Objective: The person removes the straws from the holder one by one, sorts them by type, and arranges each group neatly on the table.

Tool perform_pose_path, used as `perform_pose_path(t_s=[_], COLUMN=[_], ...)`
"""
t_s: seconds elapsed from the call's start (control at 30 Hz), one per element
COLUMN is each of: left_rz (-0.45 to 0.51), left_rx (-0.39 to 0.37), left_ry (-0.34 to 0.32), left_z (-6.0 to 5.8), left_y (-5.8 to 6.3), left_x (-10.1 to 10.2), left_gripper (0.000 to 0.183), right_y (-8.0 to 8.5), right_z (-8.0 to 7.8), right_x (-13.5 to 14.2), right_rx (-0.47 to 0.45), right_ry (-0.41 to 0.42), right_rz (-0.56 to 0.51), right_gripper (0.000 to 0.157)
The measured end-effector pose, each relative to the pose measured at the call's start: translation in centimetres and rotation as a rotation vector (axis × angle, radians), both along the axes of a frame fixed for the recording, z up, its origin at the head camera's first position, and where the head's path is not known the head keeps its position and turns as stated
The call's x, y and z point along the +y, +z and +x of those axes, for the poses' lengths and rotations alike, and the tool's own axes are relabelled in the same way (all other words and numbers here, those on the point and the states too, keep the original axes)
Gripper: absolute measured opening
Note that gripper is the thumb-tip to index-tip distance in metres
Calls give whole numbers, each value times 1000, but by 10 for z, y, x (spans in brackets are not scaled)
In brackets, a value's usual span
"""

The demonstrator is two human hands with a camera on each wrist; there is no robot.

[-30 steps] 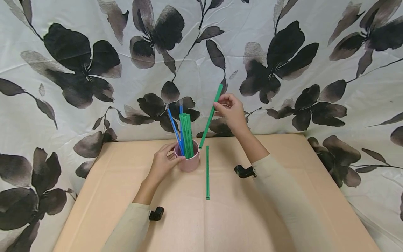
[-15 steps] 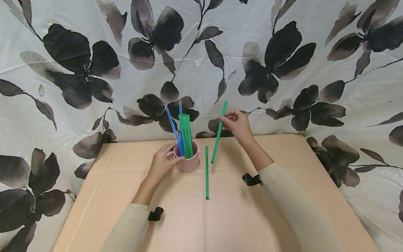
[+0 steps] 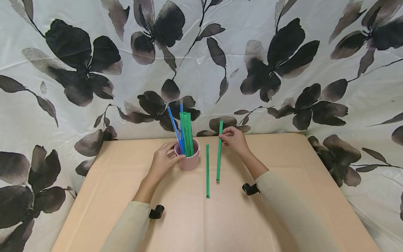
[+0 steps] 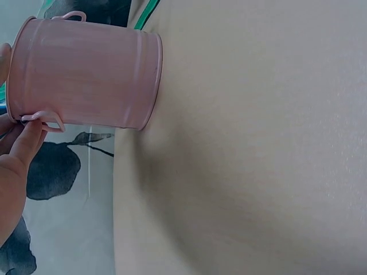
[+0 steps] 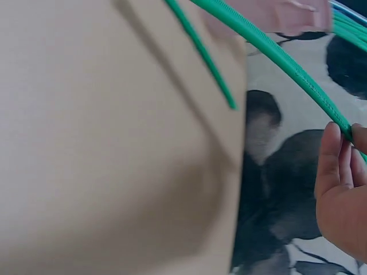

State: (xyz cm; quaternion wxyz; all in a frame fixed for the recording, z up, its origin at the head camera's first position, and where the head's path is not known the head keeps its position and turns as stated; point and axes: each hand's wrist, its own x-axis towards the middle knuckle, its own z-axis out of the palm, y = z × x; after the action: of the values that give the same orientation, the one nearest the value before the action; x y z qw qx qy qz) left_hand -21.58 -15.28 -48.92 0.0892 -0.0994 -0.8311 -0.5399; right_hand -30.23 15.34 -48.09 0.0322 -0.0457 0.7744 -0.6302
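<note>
Place type unclear, floral cloth (image 3: 192,73), tan tabletop (image 3: 185,217)

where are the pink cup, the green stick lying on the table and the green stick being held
Pink cup (image 3: 190,163): head view, front wall.
Lying green stick (image 3: 207,171): head view, middle of its length.
Held green stick (image 3: 219,154): head view, near its middle.

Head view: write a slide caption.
Left hand holds a pink cup of blue and green sticks; right hand pinches a green stick near a second stick on the table.
</note>
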Motion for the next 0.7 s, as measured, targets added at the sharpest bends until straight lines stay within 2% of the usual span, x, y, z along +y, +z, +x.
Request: perform_pose_path(t_s=[0.13,0.33,0.47,0.7], left_rz=[-1,-23,-28,-22], left_rx=[2,-4,-8,-11], left_ry=[-3,6,9,3], left_z=[0,1,1,1], left_y=[1,0,0,0], left_x=[1,1,0,1], left_gripper=[69,68,67,67], right_y=[-19,-36,-44,-52], right_z=[1,5,7,13], right_x=[-2,-9,-14,-23], right_rx=[-55,-123,-167,-186], right_ry=[1,4,10,23], right_rz=[94,166,198,258], right_gripper=[24,20,18,15])
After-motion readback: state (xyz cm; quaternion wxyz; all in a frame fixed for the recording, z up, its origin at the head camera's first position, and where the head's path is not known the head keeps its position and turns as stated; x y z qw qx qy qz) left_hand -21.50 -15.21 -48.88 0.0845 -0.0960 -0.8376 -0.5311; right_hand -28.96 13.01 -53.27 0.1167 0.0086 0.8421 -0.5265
